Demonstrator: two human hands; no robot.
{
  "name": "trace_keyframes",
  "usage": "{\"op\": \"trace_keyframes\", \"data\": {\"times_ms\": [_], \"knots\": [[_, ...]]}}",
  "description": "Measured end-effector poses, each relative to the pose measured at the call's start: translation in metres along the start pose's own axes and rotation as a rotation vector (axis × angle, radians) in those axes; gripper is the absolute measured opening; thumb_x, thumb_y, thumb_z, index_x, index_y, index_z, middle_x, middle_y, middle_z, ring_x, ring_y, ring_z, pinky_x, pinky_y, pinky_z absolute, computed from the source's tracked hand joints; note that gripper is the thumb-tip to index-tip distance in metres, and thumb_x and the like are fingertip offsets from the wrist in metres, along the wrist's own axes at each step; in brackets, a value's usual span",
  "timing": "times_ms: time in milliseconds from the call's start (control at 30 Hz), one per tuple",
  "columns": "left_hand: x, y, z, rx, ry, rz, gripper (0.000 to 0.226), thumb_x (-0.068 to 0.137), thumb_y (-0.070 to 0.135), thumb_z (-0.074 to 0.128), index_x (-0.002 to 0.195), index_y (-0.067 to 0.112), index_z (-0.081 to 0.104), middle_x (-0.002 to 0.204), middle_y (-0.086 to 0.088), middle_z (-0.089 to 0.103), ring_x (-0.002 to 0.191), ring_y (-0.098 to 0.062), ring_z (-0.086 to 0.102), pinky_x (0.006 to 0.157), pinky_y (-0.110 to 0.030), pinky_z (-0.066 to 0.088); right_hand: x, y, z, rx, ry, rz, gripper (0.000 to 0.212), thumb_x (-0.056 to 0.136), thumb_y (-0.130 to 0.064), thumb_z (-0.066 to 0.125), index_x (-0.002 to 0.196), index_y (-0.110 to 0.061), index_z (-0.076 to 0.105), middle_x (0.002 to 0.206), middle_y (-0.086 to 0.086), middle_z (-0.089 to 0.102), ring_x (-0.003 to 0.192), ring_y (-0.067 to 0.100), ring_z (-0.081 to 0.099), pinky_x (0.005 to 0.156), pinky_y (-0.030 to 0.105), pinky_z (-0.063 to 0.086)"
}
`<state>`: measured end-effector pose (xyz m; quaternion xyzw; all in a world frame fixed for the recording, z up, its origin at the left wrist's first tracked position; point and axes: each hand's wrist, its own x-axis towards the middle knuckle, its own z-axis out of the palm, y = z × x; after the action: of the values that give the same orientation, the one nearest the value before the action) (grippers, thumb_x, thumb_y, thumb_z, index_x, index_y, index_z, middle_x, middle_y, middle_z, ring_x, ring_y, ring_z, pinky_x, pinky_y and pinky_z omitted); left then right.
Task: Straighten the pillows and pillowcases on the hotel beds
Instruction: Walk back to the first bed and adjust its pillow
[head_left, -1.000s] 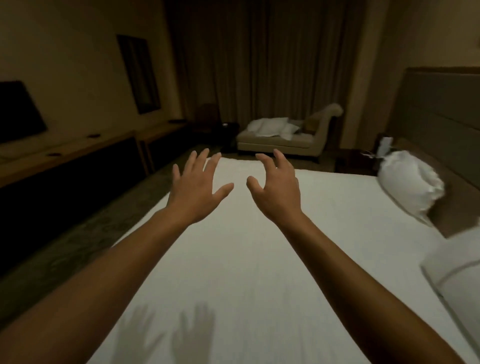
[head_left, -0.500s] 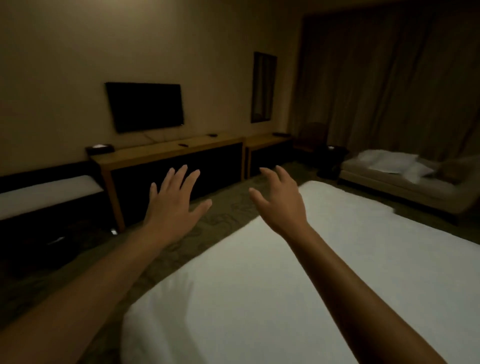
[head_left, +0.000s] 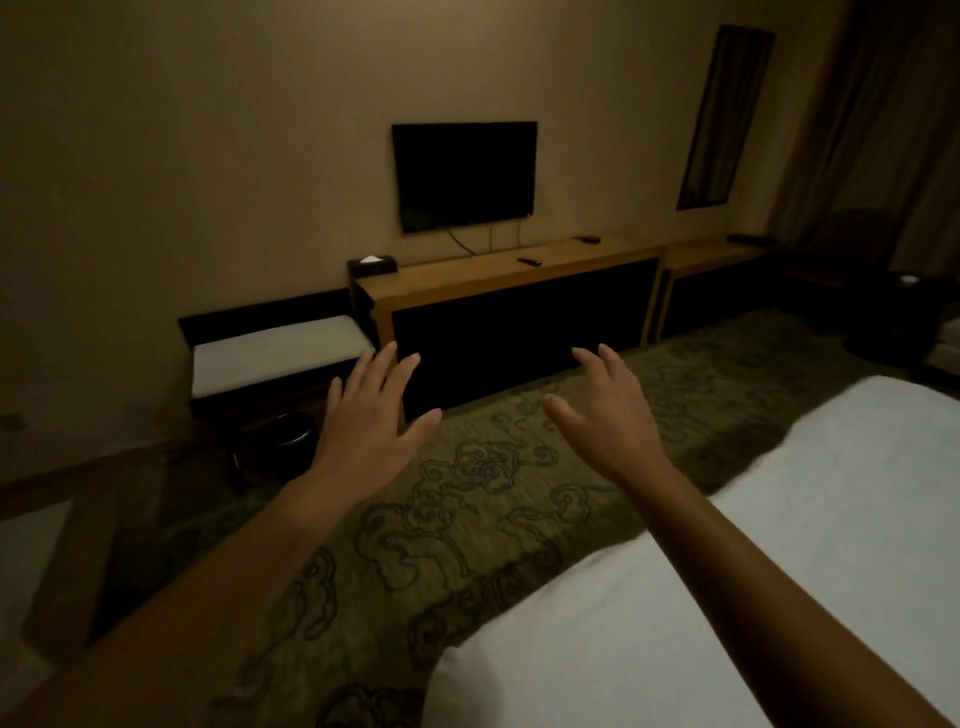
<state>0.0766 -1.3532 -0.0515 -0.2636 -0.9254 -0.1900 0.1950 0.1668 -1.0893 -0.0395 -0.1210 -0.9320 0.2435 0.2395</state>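
Observation:
The white bed (head_left: 779, 519) fills the lower right corner, its foot edge running diagonally. No pillow or pillowcase is in view. My left hand (head_left: 371, 415) is stretched out over the patterned carpet, palm down, fingers spread, holding nothing. My right hand (head_left: 605, 410) is held out beside it, also over the carpet just beyond the bed's edge, fingers apart and empty. Both forearms reach in from the bottom of the picture, the right one crossing above the bed sheet.
A wooden desk (head_left: 509, 270) stands against the far wall under a wall-mounted TV (head_left: 464, 175), with a tissue box (head_left: 372, 265) on its left end. A cushioned bench (head_left: 275, 348) sits to its left, a dark bin (head_left: 291, 441) below. Patterned carpet (head_left: 467, 493) lies between bed and desk.
My view has swung left, away from the headboard, pillows and chaise, onto the TV wall and desk. Both hands stay outstretched and empty, now over the carpet instead of the bed.

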Motion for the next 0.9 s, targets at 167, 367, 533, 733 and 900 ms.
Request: {"op": "trace_keyframes", "data": {"times_ms": [167, 367, 533, 733, 900], "knots": [[0.082, -0.131, 0.019, -0.011, -0.049, 0.054, 0.072, 0.093, 0.068, 0.031, 0.156, 0.036, 0.017, 0.168, 0.007, 0.007, 0.155, -0.018, -0.002, 0.123, -0.055, 0.008, 0.097, -0.054, 0.115, -0.049, -0.032, 0.049, 0.078, 0.089, -0.056, 0.059, 0.155, -0.027, 0.029, 0.166, 0.006, 0.019, 0.151, 0.028, 0.021, 0.117, 0.052, 0.032], [0.223, -0.208, 0.041, -0.085, -0.044, 0.149, 0.068, 0.096, 0.064, 0.036, 0.156, 0.036, 0.021, 0.168, 0.009, 0.01, 0.155, -0.018, -0.001, 0.123, -0.055, 0.009, 0.223, -0.091, 0.163, -0.083, 0.067, 0.146, 0.076, 0.089, -0.052, 0.06, 0.154, -0.026, 0.031, 0.165, 0.008, 0.022, 0.15, 0.03, 0.023, 0.117, 0.047, 0.028], [0.343, -0.232, 0.109, -0.176, -0.074, 0.275, 0.076, 0.091, 0.075, 0.024, 0.157, 0.041, 0.006, 0.168, 0.011, 0.005, 0.155, -0.017, -0.005, 0.123, -0.057, 0.007, 0.312, -0.061, 0.197, -0.139, 0.182, 0.225, 0.075, 0.091, -0.05, 0.061, 0.156, -0.027, 0.029, 0.166, 0.007, 0.018, 0.151, 0.028, 0.019, 0.118, 0.049, 0.028], [0.513, -0.232, 0.202, -0.129, -0.141, 0.354, 0.1, 0.074, 0.097, 0.012, 0.15, 0.044, -0.025, 0.166, 0.009, -0.021, 0.151, -0.018, -0.026, 0.122, -0.056, -0.006, 0.448, -0.008, 0.224, -0.273, 0.272, 0.271, 0.081, 0.091, -0.067, 0.049, 0.157, -0.028, 0.023, 0.168, 0.006, 0.011, 0.154, 0.027, 0.012, 0.12, 0.053, 0.025], [0.618, -0.206, 0.251, -0.127, -0.107, 0.474, 0.096, 0.076, 0.095, 0.014, 0.151, 0.046, -0.021, 0.166, 0.01, -0.02, 0.151, -0.017, -0.026, 0.121, -0.054, -0.009, 0.509, 0.03, 0.215, -0.217, 0.273, 0.37, 0.103, 0.077, -0.086, 0.044, 0.159, -0.031, 0.017, 0.169, -0.001, -0.001, 0.155, 0.026, 0.004, 0.119, 0.051, 0.024]]}}
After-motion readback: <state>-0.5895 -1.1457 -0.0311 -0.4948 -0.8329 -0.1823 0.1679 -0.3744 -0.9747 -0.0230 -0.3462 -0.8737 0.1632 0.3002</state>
